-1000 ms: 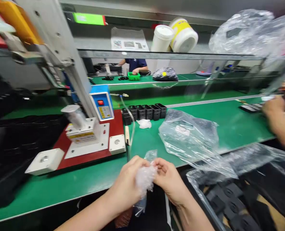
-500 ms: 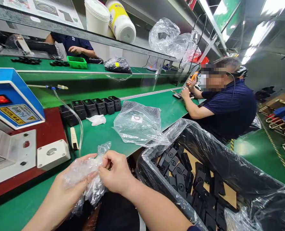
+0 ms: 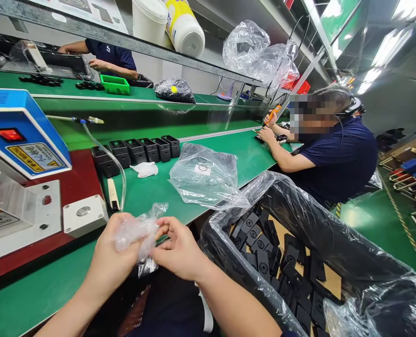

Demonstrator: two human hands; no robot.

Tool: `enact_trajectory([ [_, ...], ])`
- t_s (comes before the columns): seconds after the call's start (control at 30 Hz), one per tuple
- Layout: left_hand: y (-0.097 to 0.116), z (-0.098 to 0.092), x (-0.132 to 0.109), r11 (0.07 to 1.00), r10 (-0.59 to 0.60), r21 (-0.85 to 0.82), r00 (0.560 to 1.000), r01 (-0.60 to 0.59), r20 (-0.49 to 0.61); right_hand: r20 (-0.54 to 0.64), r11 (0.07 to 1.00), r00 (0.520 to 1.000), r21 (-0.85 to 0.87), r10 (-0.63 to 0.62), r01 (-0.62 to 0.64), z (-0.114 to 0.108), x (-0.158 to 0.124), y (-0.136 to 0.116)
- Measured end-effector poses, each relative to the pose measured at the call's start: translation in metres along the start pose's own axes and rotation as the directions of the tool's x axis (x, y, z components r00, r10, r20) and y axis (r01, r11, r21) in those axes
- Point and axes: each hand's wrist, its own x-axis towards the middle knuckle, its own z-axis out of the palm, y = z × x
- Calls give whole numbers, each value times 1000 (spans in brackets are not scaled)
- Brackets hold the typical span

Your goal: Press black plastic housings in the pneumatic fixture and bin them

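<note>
At the far left a blue box (image 3: 25, 133) with a lit red switch stands by a red base (image 3: 83, 164), and a white button box (image 3: 85, 215) sits on the base's near corner. The person's left hand (image 3: 115, 252) is next, its fingers closed round a crumpled clear film (image 3: 141, 234), which is near the close edge of the green worktop (image 3: 63, 276). Behind, black cups (image 3: 148, 150) stand in a row, with a white tissue (image 3: 144, 169) just in front. The right hand (image 3: 180, 248) has bent fingers at the film's right side; whether they pinch it cannot be told. Further right, a clear bag (image 3: 208, 178) lies flat, then comes a plastic-lined bin (image 3: 292, 201) of black parts (image 3: 260, 243). Beyond it, a co-worker (image 3: 338, 161) holds an orange tool (image 3: 274, 114).
</note>
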Motion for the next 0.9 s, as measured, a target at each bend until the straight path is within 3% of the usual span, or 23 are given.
enact_trajectory([
  [0.07, -1, 4, 2, 999, 11, 43, 1000, -10, -28, -77, 999, 997, -38, -25, 22, 2, 6, 3],
  [0.17, -5, 6, 6, 995, 0, 101, 1000, 1, -9, -93, 995, 995, -98, -45, 36, -1, 20, 7],
  [0.27, -9, 2, 6, 987, 25, 153, 996, -37, 82, -69, 985, 995, -164, -70, 58, -6, 29, 8],
  [0.4, -9, -9, 1, 990, 76, 95, 961, -105, 267, -46, 954, 986, -263, -160, 142, -7, 29, 10],
  [0.6, -16, -25, 3, 966, 147, 172, 955, -195, 259, -44, 868, 964, -448, -261, 214, 5, 26, 16],
  [0.73, -12, -34, 6, 943, 190, 197, 922, -267, 338, -47, 800, 947, -549, -317, 240, 11, 18, 13],
  [0.9, -14, -39, 15, 982, 117, 79, 876, -173, 468, -21, 797, 952, -552, -306, 245, 12, 12, 8],
])
